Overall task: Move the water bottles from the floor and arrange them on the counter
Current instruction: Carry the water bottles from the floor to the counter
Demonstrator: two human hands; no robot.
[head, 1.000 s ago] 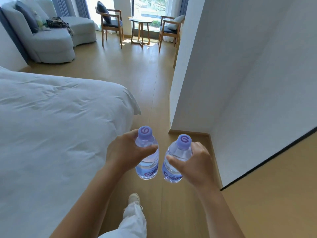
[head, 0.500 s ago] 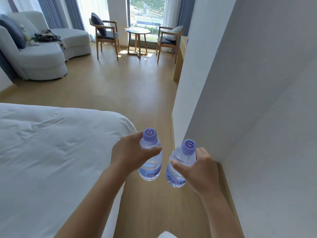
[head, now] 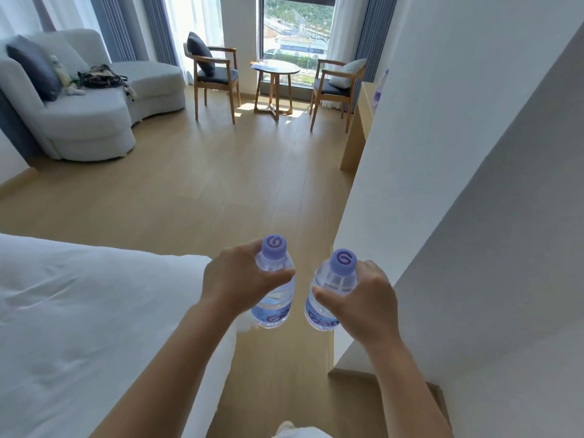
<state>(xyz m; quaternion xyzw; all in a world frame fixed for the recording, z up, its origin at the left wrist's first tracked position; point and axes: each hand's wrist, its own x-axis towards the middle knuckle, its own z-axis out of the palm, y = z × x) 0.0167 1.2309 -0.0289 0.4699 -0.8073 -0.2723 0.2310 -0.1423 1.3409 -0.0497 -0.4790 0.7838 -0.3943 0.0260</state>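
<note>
You have one water bottle in each hand: your left hand is wrapped around the shoulder of the left bottle, your right hand around the right bottle, both upright with caps on, carried over the wooden floor between the bed and the white wall. The bottles hang close together; they could knock and twist in your grip. Holding high near the neck, a slick bottle might slip. The wall corner sits just beside your right hand, so watch for clipping it. The table ahead already carries a bottle; setting yours down carelessly could topple it.
</note>
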